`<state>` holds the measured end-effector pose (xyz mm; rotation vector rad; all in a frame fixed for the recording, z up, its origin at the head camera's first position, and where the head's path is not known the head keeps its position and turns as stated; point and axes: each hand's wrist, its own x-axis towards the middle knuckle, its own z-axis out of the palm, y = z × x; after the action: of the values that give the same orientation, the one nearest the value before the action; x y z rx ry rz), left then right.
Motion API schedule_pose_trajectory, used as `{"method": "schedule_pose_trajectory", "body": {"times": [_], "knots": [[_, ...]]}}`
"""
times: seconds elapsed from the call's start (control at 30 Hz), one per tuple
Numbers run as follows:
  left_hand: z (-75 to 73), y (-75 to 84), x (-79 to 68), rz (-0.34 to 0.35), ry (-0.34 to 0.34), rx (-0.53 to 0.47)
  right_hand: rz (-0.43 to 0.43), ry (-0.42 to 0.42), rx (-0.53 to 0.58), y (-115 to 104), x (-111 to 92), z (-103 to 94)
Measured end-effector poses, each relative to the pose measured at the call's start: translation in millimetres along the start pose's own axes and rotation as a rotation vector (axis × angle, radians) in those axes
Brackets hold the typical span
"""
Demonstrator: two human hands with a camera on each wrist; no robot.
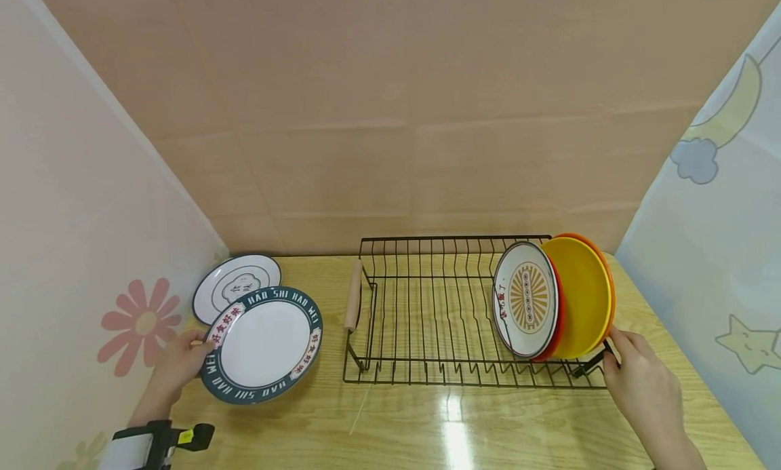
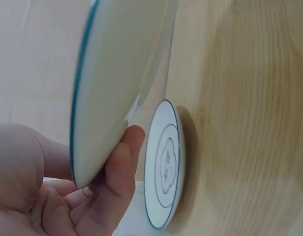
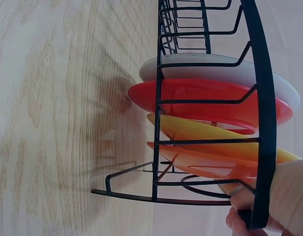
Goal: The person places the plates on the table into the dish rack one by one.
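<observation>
A round white plate with a broad dark-green rim, lettered in white and marked with red characters point(image 1: 268, 348), is held at its edge by the left hand point(image 1: 179, 363), the thumb laid over the rim and the fingers bent beneath it; the plate is extended to that hand's right, tilted and raised off the surface. By the right hand point(image 1: 643, 382), the near end of a black wire dish rack point(image 1: 457, 238) is gripped, with the fingers curled round its frame. Just beyond the left hand, a white plate with a thin dark rim and a line-drawn centre point(image 1: 241, 273) is laid on the surface. Between the hands the rack is stretched, its pale wooden handle point(image 1: 353, 295) turned toward the left hand. Just left of the right hand, a white plate with an orange sunburst point(image 1: 526, 300), a red plate point(image 3: 205, 91), a yellow plate point(image 1: 576, 294) and an orange plate point(image 3: 205, 160) are stood on edge. The surface point(image 1: 293, 429) is pale and wood-grained, and light is reflected on it between the hands. Beyond both hands a creased tan backdrop point(image 1: 403, 117) is hung; the side walls are printed with pastel shapes. The plates are smooth and shallow-curved.
</observation>
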<state>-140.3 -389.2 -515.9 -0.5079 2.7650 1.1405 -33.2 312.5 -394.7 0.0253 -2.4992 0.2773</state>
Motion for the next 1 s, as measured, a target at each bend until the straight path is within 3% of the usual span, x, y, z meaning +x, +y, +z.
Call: {"method": "schedule_pose_trajectory", "body": {"times": [0.13,0.27,0.73,1.0], "knots": [[-20.8,65.4,-45.7,-0.029,-0.035,-0.034,-0.001,0.003,0.003,1,0,0.4],[-32.8,102.2,-74.7,-0.007,-0.056,-0.046,0.002,0.001,0.008,0,0,0.1],[-40.3,124.0,-88.4,0.052,-0.031,-0.029,-0.005,-0.008,0.019,1,0,-1.9],[-39.2,136.8,-93.3,0.052,-0.045,-0.058,-0.031,0.012,0.015,2,0,-2.3]]}}
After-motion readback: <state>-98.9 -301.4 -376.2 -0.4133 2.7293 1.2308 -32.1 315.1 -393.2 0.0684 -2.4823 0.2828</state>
